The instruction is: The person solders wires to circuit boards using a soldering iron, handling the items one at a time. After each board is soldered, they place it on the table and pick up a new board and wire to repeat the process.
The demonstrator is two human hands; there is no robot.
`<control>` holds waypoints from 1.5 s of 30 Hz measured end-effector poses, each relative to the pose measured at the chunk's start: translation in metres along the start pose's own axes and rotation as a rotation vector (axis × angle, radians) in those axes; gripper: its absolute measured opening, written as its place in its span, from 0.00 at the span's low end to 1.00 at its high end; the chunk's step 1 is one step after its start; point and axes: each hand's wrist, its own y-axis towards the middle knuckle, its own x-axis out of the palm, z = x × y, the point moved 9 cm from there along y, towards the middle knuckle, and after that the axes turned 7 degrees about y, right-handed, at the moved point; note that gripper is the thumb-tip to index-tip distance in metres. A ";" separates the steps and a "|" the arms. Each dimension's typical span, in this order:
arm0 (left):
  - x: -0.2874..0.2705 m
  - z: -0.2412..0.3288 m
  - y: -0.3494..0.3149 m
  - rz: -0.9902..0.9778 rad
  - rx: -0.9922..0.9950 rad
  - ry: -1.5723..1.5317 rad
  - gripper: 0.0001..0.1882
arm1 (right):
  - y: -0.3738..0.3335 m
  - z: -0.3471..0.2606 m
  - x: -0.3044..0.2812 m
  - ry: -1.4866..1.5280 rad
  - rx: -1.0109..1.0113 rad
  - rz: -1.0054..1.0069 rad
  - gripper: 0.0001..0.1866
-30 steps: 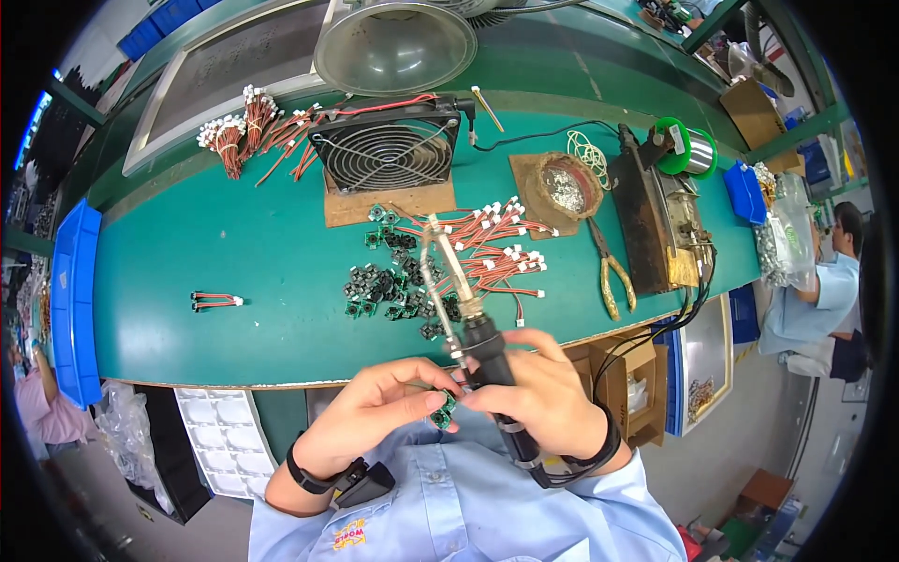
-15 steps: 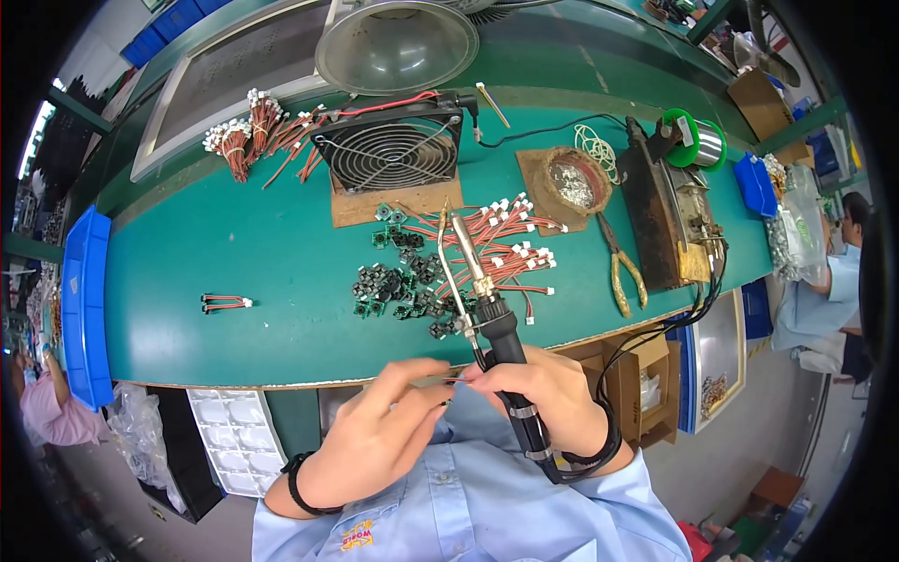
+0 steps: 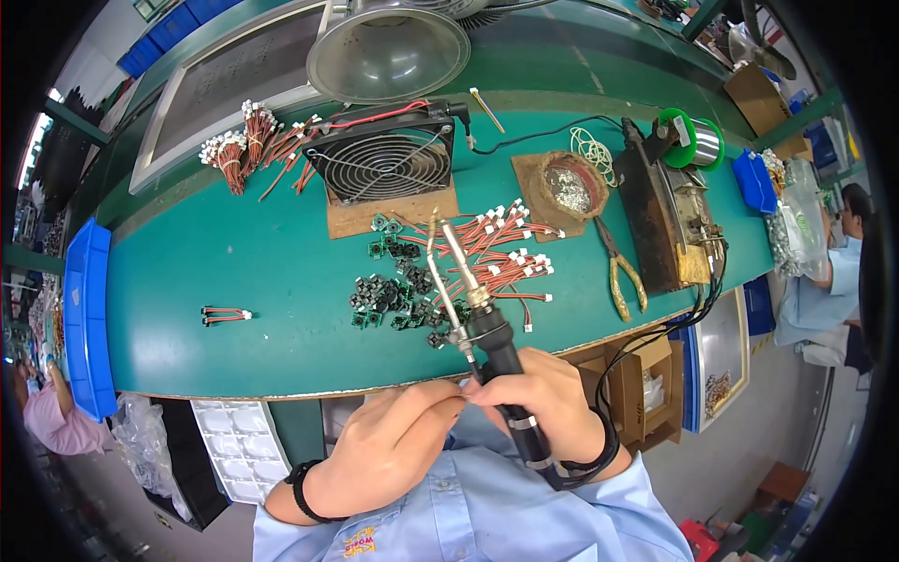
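Fingers of the right hand are wrapped round the black handle of a soldering iron, held near the front edge of the green bench with its tip pointing away. The left hand's fingertips are pinched together against the right hand; what is pinched cannot be told. Small black parts and red wires lie just beyond.

The place was an electronics assembly workshop: green workbench, soldering iron, solder spool, extraction fan, wire leads.
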 end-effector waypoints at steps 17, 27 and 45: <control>0.047 -0.056 -0.027 0.167 -0.507 -1.583 0.09 | -0.002 0.021 0.010 0.701 0.309 0.286 0.21; 0.065 -0.051 -0.032 0.066 -0.538 -1.884 0.08 | 0.008 -0.006 0.011 0.369 0.153 0.224 0.19; 0.067 -0.048 -0.030 0.025 -0.481 -1.904 0.11 | 0.013 -0.012 0.005 0.307 0.095 0.266 0.19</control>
